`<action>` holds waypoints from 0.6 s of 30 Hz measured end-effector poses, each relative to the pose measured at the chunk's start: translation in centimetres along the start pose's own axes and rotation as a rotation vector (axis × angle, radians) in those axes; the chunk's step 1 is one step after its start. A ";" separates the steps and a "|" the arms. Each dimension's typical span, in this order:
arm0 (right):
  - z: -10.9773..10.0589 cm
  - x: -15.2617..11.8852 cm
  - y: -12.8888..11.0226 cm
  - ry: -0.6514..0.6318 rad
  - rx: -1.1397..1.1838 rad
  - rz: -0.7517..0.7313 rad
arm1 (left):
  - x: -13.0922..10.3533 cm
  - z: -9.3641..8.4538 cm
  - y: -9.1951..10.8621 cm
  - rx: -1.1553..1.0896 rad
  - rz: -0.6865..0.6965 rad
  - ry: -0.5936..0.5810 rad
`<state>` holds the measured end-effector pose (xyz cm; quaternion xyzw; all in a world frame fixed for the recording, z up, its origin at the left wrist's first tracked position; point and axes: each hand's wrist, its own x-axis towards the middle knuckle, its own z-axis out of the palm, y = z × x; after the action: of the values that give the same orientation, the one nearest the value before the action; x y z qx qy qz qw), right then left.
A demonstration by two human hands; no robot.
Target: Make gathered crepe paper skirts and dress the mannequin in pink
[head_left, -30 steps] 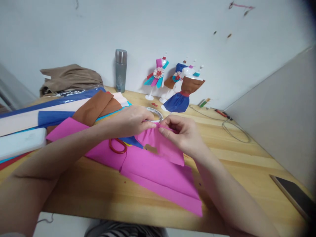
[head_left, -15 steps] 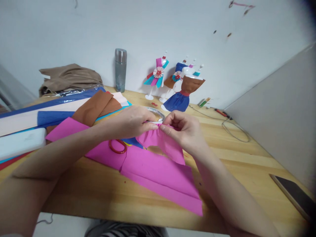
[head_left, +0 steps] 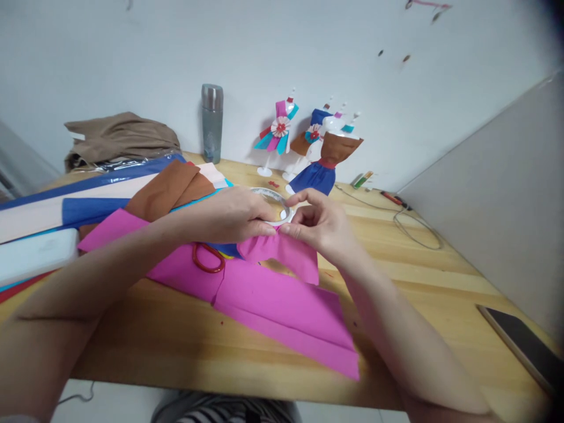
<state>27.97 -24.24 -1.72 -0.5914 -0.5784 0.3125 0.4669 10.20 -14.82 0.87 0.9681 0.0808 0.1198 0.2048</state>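
A small gathered piece of pink crepe paper [head_left: 286, 258] hangs from my fingers above the table. My left hand [head_left: 240, 216] is closed, its thumb pressing the gathered top edge. My right hand [head_left: 319, 222] pinches the same edge between thumb and fingers, close to the left thumb, with its index finger lifted apart. Just behind both hands sits a roll of tape [head_left: 285, 212], partly covered by the fingers. Below lies a larger folded pink sheet [head_left: 282, 305]. Red-handled scissors [head_left: 208, 269] rest on it, their blades hidden.
Dressed miniature mannequins [head_left: 318, 176] stand at the back by a steel flask [head_left: 212, 123]. Coloured paper strips [head_left: 170, 191], a white case [head_left: 37, 252] and brown cloth [head_left: 126, 136] fill the left. A phone [head_left: 520, 346] and a cable [head_left: 416, 232] lie at right.
The right index finger has lifted away from the pinch. The hanging pink piece has shifted slightly up and left, and more of the tape roll shows.
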 end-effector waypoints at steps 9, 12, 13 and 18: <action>0.1 0.1 0.5 -0.073 -0.074 0.032 | 0.5 -0.7 -2.3 -0.387 -0.025 -0.189; 0.3 0.1 0.5 -0.062 -0.105 0.015 | 0.7 -0.3 -2.4 -0.412 -0.053 -0.163; 0.3 0.1 0.5 -0.066 -0.117 0.012 | 0.7 -0.3 -2.3 -0.404 -0.047 -0.163; 0.2 -0.3 0.0 -0.066 -0.175 0.000 | 0.8 -0.3 -2.1 -0.361 -0.052 -0.125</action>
<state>27.77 -24.52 -1.81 -0.6192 -0.6185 0.2802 0.3943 10.64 -12.64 0.45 0.9189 0.0698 0.0664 0.3826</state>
